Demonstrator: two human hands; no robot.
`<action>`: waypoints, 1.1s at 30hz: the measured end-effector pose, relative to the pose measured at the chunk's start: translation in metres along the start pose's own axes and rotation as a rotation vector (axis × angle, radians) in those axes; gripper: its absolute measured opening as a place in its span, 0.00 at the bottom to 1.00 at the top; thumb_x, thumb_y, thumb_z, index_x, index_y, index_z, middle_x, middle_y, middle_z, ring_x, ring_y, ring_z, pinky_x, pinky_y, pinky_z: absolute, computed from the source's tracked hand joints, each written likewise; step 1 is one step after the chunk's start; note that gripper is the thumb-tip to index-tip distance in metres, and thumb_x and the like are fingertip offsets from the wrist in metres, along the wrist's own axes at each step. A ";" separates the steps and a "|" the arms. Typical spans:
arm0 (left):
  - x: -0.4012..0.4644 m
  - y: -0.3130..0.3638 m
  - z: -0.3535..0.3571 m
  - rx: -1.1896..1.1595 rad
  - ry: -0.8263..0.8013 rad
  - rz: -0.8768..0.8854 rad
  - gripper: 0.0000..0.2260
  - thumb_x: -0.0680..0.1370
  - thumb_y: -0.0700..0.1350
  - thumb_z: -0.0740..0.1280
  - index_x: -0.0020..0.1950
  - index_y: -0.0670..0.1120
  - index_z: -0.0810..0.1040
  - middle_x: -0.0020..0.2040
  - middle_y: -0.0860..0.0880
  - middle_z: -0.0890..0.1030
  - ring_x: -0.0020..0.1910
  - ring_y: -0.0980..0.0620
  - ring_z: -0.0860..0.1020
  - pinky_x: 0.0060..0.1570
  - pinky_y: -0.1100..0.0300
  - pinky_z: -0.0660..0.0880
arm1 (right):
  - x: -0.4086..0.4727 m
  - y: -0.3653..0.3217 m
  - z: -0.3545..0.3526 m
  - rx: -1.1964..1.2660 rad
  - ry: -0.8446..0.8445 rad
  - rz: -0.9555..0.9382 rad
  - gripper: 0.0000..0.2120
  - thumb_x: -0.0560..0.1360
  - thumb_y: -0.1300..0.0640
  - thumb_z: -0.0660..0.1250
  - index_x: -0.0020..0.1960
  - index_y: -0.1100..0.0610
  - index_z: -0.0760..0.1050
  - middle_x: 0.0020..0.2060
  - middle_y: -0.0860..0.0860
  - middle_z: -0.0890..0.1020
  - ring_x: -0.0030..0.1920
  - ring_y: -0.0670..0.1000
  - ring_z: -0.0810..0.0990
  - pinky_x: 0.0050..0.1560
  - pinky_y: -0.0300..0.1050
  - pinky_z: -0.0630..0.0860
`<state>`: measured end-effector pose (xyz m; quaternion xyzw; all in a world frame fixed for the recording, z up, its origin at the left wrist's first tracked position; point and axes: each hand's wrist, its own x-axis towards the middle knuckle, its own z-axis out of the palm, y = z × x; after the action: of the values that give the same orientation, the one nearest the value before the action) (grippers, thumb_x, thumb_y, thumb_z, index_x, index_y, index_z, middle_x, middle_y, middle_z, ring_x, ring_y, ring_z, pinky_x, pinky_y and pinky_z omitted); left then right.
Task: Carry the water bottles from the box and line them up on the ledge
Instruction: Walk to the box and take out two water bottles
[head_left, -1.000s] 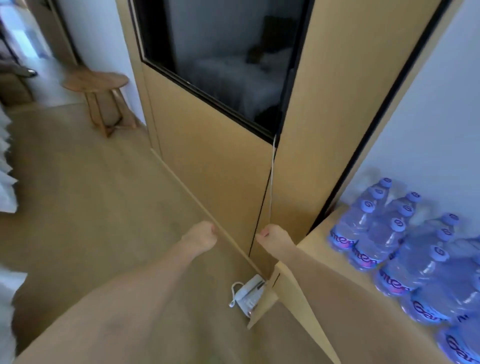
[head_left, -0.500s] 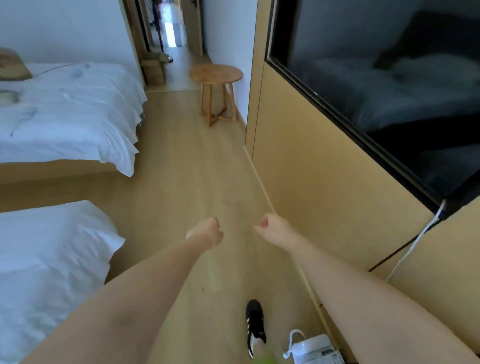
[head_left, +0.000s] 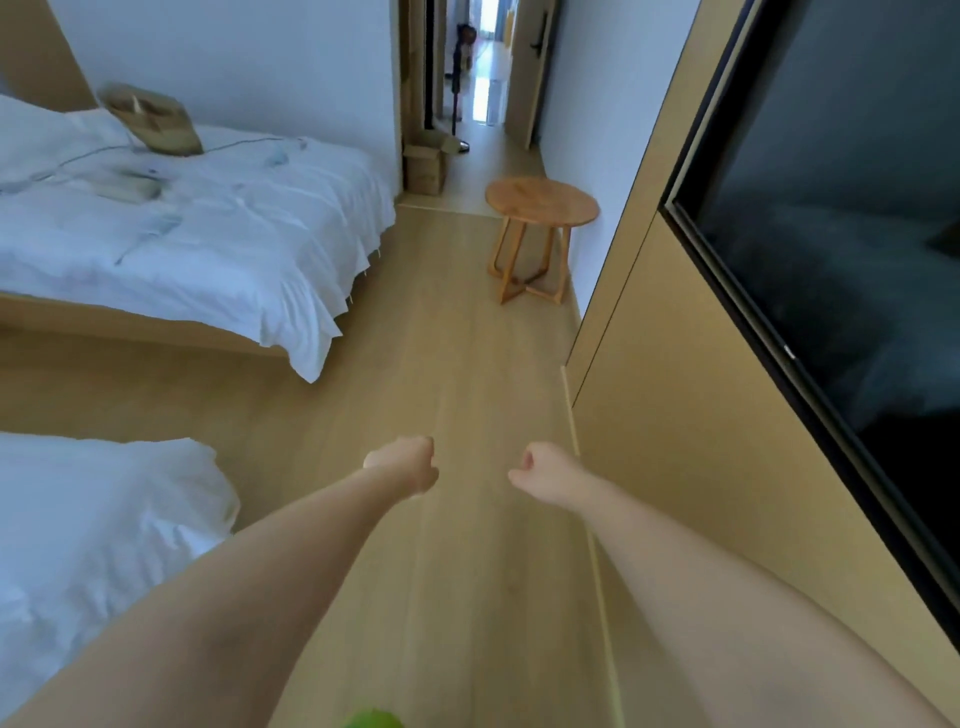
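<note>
No bottles show in this view; a tan box (head_left: 426, 166), flaps open, sits on the floor by the far doorway. A round stool (head_left: 542, 203) stands near the right wall, two white beds (head_left: 208, 244) lie left. Left hand (head_left: 405, 464) and right hand (head_left: 543, 470) reach forward, both curled into empty fists.

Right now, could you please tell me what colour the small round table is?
Light brown wood, top and legs alike, seen in the head view.

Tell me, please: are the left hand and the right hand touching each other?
Apart. The head view shows bare floor between the left hand and the right hand.
</note>
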<state>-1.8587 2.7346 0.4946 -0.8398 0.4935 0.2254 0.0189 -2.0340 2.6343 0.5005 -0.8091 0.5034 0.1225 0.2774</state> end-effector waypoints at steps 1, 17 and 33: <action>0.018 -0.004 -0.006 -0.011 -0.006 -0.016 0.16 0.81 0.49 0.57 0.67 0.46 0.70 0.62 0.46 0.76 0.60 0.45 0.75 0.52 0.54 0.71 | 0.017 -0.006 -0.007 -0.006 -0.010 -0.012 0.16 0.78 0.47 0.63 0.58 0.57 0.72 0.59 0.57 0.77 0.58 0.58 0.76 0.59 0.50 0.73; 0.373 -0.074 -0.178 -0.032 -0.050 -0.009 0.13 0.80 0.45 0.56 0.62 0.43 0.72 0.58 0.45 0.77 0.55 0.44 0.77 0.53 0.54 0.73 | 0.354 -0.145 -0.148 -0.051 0.009 -0.056 0.21 0.82 0.48 0.61 0.66 0.64 0.70 0.65 0.59 0.76 0.65 0.59 0.74 0.62 0.48 0.71; 0.724 -0.075 -0.293 -0.022 -0.074 -0.060 0.12 0.80 0.45 0.56 0.58 0.42 0.74 0.50 0.45 0.78 0.50 0.45 0.78 0.45 0.55 0.74 | 0.711 -0.189 -0.299 -0.126 -0.091 -0.087 0.21 0.80 0.45 0.61 0.64 0.59 0.71 0.62 0.56 0.77 0.61 0.57 0.76 0.57 0.48 0.73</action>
<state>-1.3925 2.1047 0.4558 -0.8455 0.4645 0.2612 0.0349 -1.5622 1.9961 0.4663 -0.8396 0.4460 0.1783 0.2537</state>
